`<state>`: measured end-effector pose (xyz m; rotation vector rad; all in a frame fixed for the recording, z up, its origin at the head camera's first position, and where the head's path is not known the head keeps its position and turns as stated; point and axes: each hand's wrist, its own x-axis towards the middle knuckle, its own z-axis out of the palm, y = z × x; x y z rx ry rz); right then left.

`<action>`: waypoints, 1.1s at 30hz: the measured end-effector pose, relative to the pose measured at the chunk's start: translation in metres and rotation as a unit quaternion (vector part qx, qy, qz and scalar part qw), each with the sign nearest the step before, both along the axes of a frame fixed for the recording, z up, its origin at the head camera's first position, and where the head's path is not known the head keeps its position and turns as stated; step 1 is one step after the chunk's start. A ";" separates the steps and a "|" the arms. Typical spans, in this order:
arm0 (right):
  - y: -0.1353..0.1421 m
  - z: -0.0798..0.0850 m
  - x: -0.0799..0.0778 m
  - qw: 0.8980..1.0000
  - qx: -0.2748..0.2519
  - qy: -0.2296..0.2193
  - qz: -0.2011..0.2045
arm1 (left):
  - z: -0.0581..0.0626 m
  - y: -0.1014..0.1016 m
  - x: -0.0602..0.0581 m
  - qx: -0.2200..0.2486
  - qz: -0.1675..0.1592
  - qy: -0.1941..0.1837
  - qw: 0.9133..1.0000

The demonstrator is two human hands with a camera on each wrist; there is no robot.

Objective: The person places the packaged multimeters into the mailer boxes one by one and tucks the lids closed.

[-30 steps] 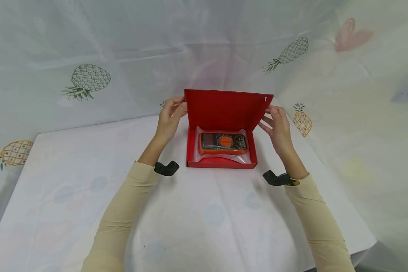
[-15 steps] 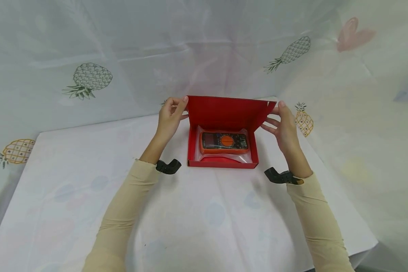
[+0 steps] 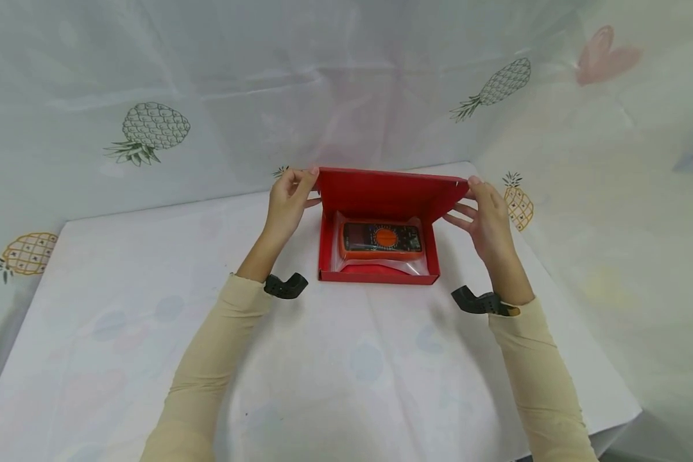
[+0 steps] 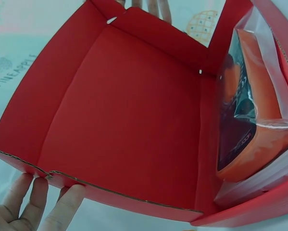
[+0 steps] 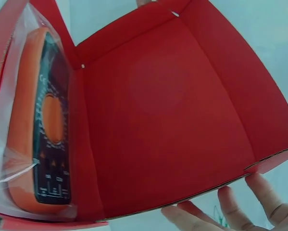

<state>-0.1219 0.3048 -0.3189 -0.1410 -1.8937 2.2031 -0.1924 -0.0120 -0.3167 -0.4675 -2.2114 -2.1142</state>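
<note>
A red cardboard box (image 3: 378,278) lies on the table with its lid (image 3: 387,192) raised and leaning forward over it. Inside, an orange and black multimeter (image 3: 381,240) rests in a clear plastic bag (image 3: 411,264). My left hand (image 3: 285,204) holds the lid at its left corner, thumb at the top edge; in the left wrist view, its fingertips (image 4: 75,191) touch the outside of the lid's side flap. At the opposite corner my right hand (image 3: 487,215) holds the lid, its other fingers spread along the flap's outside. In the right wrist view, the multimeter's dial (image 5: 52,119) shows sideways.
A white cloth with faint spots covers the table (image 3: 335,378). Behind it hangs a pale sheet (image 3: 242,135) printed with pineapples. Black wrist mounts (image 3: 285,286) jut inward from both wrists, on either side of the box.
Both hands have tilted the lid forward and lower over the box. The right hand's thumb has moved up to the lid's corner. The multimeter has stayed in place.
</note>
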 end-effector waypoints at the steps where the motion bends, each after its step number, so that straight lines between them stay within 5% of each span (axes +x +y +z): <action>1: 0.000 -0.001 0.001 1.000 0.000 0.004 -0.002 | 0.000 0.000 0.001 0.003 0.000 -0.003 1.000; 9: -0.002 -0.010 0.006 1.000 -0.002 0.020 -0.015 | -0.005 0.001 0.006 0.026 -0.001 -0.010 1.000; 27: 0.001 -0.018 0.024 0.998 0.062 0.030 0.007 | -0.014 -0.011 0.018 -0.001 -0.035 -0.015 0.999; 33: -0.001 -0.017 0.031 1.000 -0.008 0.016 0.012 | -0.017 -0.014 0.022 -0.005 -0.042 -0.015 0.999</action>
